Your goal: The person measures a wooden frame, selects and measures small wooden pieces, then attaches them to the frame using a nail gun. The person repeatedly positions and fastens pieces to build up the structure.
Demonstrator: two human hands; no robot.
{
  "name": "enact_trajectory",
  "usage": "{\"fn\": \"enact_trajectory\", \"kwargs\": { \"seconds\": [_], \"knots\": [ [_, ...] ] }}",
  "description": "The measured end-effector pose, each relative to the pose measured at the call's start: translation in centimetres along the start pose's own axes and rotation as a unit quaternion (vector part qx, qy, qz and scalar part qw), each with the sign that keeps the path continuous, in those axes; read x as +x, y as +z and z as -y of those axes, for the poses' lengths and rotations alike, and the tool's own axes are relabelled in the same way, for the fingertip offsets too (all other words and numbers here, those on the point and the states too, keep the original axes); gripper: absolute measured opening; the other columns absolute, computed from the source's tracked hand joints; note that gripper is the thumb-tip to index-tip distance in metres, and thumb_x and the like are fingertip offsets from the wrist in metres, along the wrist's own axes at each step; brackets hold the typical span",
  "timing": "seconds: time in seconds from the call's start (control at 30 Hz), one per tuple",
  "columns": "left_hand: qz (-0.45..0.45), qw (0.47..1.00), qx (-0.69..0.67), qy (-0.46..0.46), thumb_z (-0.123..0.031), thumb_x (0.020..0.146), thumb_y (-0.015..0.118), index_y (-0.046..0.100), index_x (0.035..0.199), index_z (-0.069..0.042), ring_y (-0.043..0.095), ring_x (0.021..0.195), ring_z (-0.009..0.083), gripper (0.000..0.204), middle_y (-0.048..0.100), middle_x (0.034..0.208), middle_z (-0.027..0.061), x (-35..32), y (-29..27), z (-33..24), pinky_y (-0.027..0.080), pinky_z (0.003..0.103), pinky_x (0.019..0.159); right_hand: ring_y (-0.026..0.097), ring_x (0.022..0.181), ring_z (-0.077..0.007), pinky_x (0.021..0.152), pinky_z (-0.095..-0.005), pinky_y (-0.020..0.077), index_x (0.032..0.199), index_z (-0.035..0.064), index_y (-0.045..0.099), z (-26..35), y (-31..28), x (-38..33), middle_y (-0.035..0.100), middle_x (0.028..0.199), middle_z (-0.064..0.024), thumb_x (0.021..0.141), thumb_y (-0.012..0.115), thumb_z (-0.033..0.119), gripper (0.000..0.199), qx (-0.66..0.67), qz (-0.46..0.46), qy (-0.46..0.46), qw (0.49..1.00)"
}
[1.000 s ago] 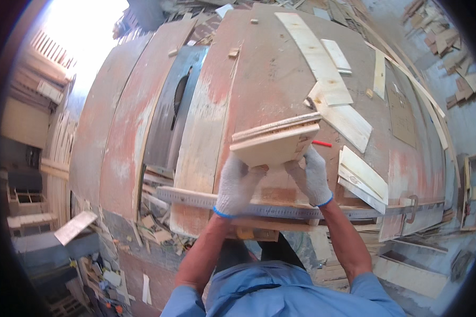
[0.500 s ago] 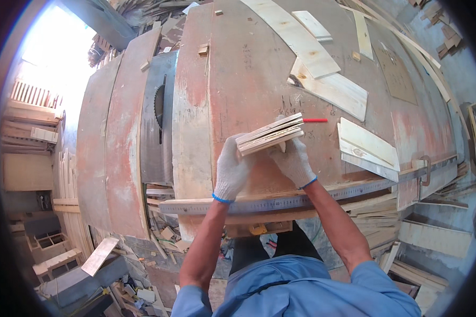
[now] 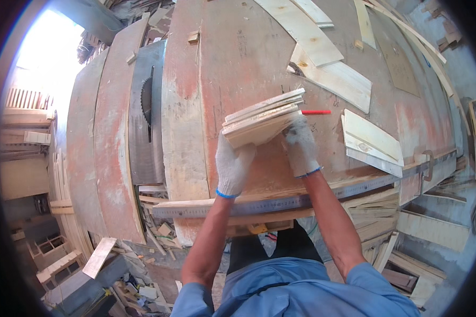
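Between my two gloved hands is a stack of thin wooden boards (image 3: 264, 119), lifted over the worktable (image 3: 238, 63) and tilted so its layered edges and part of a broad face show. At the left end, my left hand (image 3: 235, 164) grips it with the thumb against the near face. My right hand (image 3: 302, 145) is closed round the right end, its fingers partly hidden behind the boards. Just beyond that end a red pencil or marker (image 3: 316, 112) lies on the tabletop.
A circular saw blade (image 3: 146, 103) stands up through a metal plate on the left. A long steel ruler (image 3: 238, 207) runs along the table's near edge. Pale boards (image 3: 333, 79) lie at the far right, and a short board pile (image 3: 373, 142) sits right of my hands. Offcuts litter the floor.
The stack has tipped, so more of its broad face shows and its edges sit closer together. Both hands have turned with it. My view has shifted slightly.
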State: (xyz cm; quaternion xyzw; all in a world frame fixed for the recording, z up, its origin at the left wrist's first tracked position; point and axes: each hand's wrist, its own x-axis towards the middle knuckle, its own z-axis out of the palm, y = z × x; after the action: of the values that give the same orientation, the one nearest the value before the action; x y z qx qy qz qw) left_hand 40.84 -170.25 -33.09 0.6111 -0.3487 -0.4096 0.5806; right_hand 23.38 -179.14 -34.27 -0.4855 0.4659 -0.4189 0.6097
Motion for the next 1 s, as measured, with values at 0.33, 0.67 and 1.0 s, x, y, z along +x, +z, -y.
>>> {"fn": "enact_trajectory", "kwargs": {
  "seconds": [0.33, 0.67, 1.0],
  "knots": [
    [-0.076, 0.992, -0.096, -0.015, -0.005, 0.087, 0.067, 0.051, 0.137, 0.002, 0.064, 0.101, 0.0178, 0.054, 0.065, 0.115, 0.0138, -0.4, 1.9, 0.5, 0.055, 0.034, 0.087, 0.062, 0.119, -0.0203, 0.102, -0.0383, 0.0516, 0.141, 0.003, 0.058, -7.8, 5.1, -0.6, 0.064, 0.132, -0.0094, 0.113, 0.043, 0.035, 0.045, -0.164, -0.098, -0.106, 0.976],
    [-0.084, 0.993, -0.087, 0.011, -0.004, 0.088, 0.068, 0.049, 0.141, 0.002, 0.064, 0.108, 0.0217, 0.057, 0.063, 0.12, 0.0152, -1.2, 1.6, 2.0, 0.055, 0.037, 0.091, 0.064, 0.115, -0.0246, 0.099, -0.0418, 0.0541, 0.133, 0.0003, 0.059, -5.9, 6.7, -1.7, 0.064, 0.126, -0.0115, 0.112, 0.043, 0.034, 0.043, 0.058, -0.093, -0.066, 0.992],
    [-0.06, 0.992, 0.006, 0.11, -0.016, 0.091, 0.076, 0.055, 0.135, 0.001, 0.06, 0.116, 0.0269, 0.051, 0.06, 0.127, 0.0163, -0.8, 1.0, 4.2, 0.048, 0.04, 0.102, 0.061, 0.125, -0.0266, 0.108, -0.0429, 0.0515, 0.148, 0.0035, 0.047, -10.3, 5.7, -1.2, 0.059, 0.136, -0.0125, 0.114, 0.04, 0.045, 0.054, -0.205, -0.128, -0.161, 0.957]
  ]
}}
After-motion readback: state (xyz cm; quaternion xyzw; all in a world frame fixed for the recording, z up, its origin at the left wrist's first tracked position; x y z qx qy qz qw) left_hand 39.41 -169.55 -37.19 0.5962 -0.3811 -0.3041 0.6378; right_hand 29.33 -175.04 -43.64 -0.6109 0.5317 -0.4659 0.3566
